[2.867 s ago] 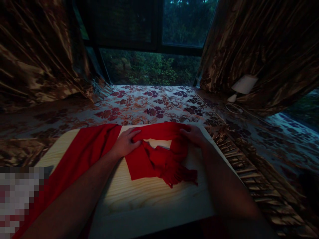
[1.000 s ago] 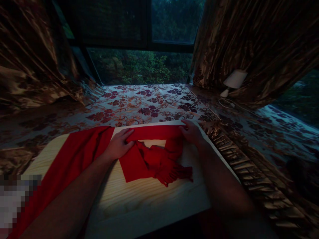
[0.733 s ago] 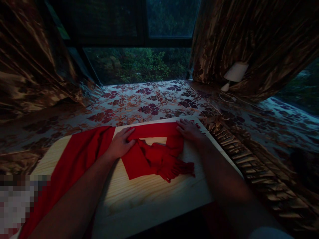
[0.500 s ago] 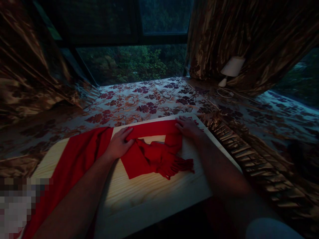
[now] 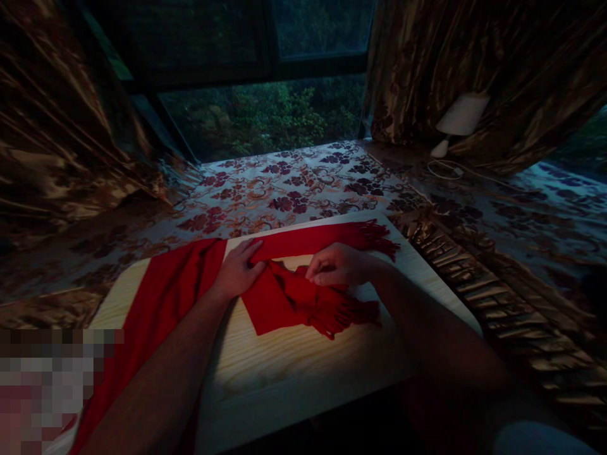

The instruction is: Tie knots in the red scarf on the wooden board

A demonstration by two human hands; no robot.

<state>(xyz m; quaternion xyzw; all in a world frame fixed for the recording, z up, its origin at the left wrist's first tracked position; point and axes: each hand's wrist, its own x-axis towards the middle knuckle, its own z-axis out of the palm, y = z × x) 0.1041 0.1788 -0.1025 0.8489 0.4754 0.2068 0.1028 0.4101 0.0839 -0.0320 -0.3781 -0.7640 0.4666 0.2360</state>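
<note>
A red scarf (image 5: 308, 240) with fringed ends lies in bent strips over a pale wooden tabletop (image 5: 284, 360). My left hand (image 5: 239, 268) rests flat on it at a fold, thumb and fingers apart. The far strip runs right from that hand and ends in a spread fringe (image 5: 377, 237). Nearer to me is a crumpled end with its own fringe (image 5: 341, 313). My right hand (image 5: 341, 265) is over this nearer end, thumb and fingertips closed together at its upper edge. A wide length of the scarf hangs down on the left beside my forearm.
Flower-patterned cloth (image 5: 289, 183) covers the ledge beyond the table. A white lamp (image 5: 462, 114) with a looped cord stands at the back right. Gathered curtains (image 5: 427, 63) frame the window, and ruffled fabric (image 5: 474, 291) lies along the table's right side.
My right hand has left the far strip and come down and left to the nearer fringed end, its fingers closing. The far strip's end now lies straight with its fringe showing. My left hand stays put.
</note>
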